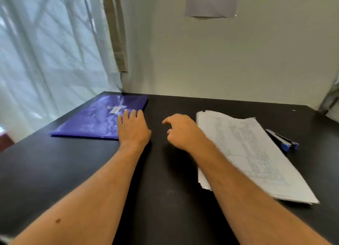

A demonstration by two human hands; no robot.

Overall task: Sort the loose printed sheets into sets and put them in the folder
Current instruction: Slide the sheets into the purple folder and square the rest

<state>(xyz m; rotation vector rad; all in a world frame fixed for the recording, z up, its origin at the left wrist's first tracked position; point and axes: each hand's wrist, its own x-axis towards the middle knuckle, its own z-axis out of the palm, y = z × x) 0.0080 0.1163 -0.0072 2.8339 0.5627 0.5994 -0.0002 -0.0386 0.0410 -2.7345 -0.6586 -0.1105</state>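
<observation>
A shiny purple folder (95,118) lies closed and flat at the back left of the black table (165,180). My left hand (133,128) rests flat on the folder's near right corner with its fingers straight. A loose stack of printed sheets (256,153) lies at the right, its edges uneven. My right hand (180,130) hovers over the bare table between folder and stack, fingers loosely curled and holding nothing. My right forearm crosses the stack's near left corner.
A dark stapler with blue ends (282,139) lies just right of the sheets. The table stands against a pale wall with a taped paper notice (211,2). A sheer curtain (45,52) hangs along the table's left side.
</observation>
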